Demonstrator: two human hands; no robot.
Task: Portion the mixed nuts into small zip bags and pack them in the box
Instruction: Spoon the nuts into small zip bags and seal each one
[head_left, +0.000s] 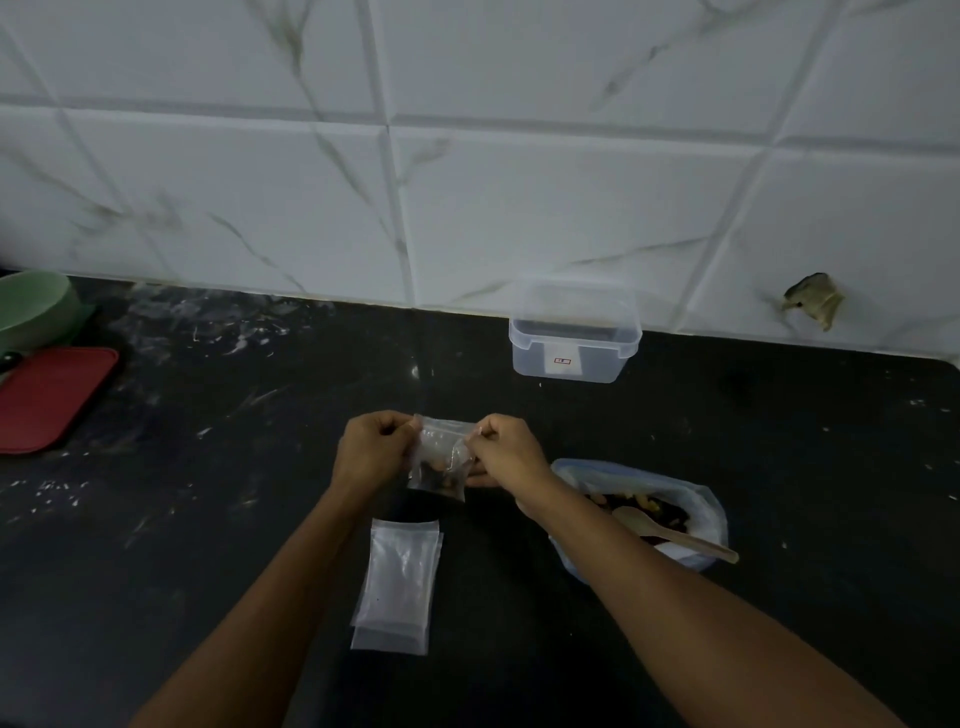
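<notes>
A small clear zip bag (439, 457) with some nuts at its bottom hangs between my hands above the dark counter. My left hand (371, 452) pinches its top left corner and my right hand (506, 452) pinches its top right corner. To the right lies a large open plastic bag of mixed nuts (691, 506) with a wooden spoon (675, 532) resting in it. A stack of empty zip bags (397, 587) lies flat between my forearms. The clear plastic box (574, 340) stands open by the wall, behind my hands.
A green bowl (31, 309) and a red lid or tray (49, 397) sit at the far left of the black counter (234, 493). A white tiled wall (467, 182) runs along the back, with a chipped hole (813, 301) at the right.
</notes>
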